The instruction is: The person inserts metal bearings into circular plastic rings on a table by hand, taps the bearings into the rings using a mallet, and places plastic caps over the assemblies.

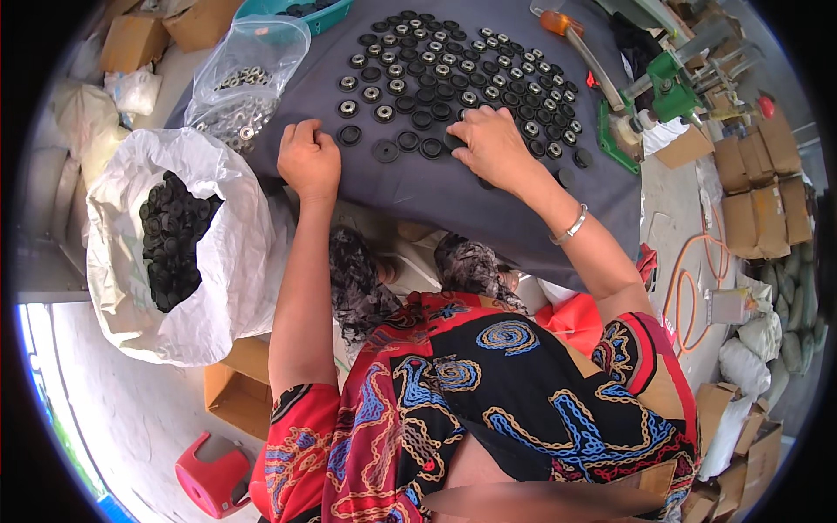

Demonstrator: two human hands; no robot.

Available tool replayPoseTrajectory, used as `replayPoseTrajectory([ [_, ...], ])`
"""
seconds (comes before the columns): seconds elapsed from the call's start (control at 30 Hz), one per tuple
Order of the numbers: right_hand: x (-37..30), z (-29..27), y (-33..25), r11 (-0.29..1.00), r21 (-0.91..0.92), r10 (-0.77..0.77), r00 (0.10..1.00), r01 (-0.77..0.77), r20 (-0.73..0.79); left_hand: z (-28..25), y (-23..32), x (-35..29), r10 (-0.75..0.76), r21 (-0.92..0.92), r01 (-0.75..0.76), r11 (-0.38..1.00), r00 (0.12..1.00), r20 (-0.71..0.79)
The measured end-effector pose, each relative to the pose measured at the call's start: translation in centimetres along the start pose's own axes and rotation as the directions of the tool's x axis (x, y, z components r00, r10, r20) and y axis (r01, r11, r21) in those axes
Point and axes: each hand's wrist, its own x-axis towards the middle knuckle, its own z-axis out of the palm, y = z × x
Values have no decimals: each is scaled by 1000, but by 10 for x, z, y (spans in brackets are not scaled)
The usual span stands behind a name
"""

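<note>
Many black round caps (pixel 385 151) lie spread over a dark grey cloth (pixel 392 192) on the table before me. Several of them hold a shiny metal bearing (pixel 384 112) in the middle. My left hand (pixel 310 161) rests at the cloth's near left, fingers curled closed; whatever they may hold is hidden. Among the near rows, my right hand (pixel 495 144) has its thumb and fingertips closed on a black cap (pixel 452 140). A clear plastic bag of loose metal bearings (pixel 244 118) sits beyond my left hand.
A white sack (pixel 113 218) of black caps stands left of the table. A teal basket (pixel 327 17) is at the far edge. At the right stand a green hand press (pixel 670 91) and an orange-handled tool (pixel 562 24). A red stool (pixel 209 475) is lower left.
</note>
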Motion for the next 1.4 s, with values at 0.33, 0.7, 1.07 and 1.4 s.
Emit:
replayPoseTrajectory([
  [0.33, 4, 23, -30, 958, -202, -253, 929, 202, -269, 1, 0, 0, 9, 52, -11, 999, 999, 33],
  [0.7, -16, 39, -52, 918, 262, -161, 884, 298, -440, -3, 5, 1, -4, 20, 3, 1000, 999, 54],
  [1.07, -23, 25, -45, 985, -14, -172, 970, 172, -171, 0, 1, 0, 16, 11, -17, 1000, 1000, 19],
  [1.4, 19, -6, 42, 983, 139, 129, 989, -117, -76, -2, 1, 0, -11, 8, 10, 1000, 999, 50],
])
